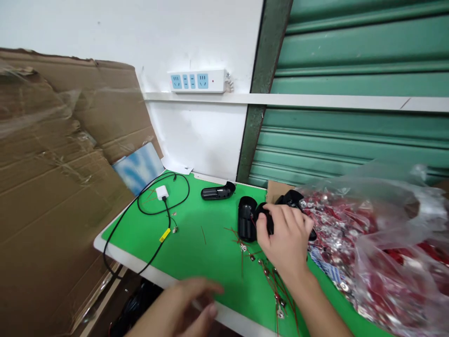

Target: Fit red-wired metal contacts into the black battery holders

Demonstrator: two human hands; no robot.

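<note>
My right hand [282, 229] reaches over the black plastic parts at the back right of the green table mat [196, 252]. Its fingers curl round a black plastic housing [260, 213], mostly hidden under the hand. Just left of it lies a black plastic shell with a battery compartment [247, 222], and more black housings [291, 197] show behind the hand. My left hand [185, 304], blurred, hovers over the front edge with thumb and forefinger apart and nothing between them. Thin red wires with small metal battery contacts [277, 297] lie scattered beside my right forearm.
A clear plastic bag [379, 252] of red wires and metal contacts fills the right side. Another black shell [218, 192] lies at the back. A black cable [189, 187] with a white adapter [162, 192] lies left, near cardboard [63, 187]. A power strip [198, 81] hangs on the wall.
</note>
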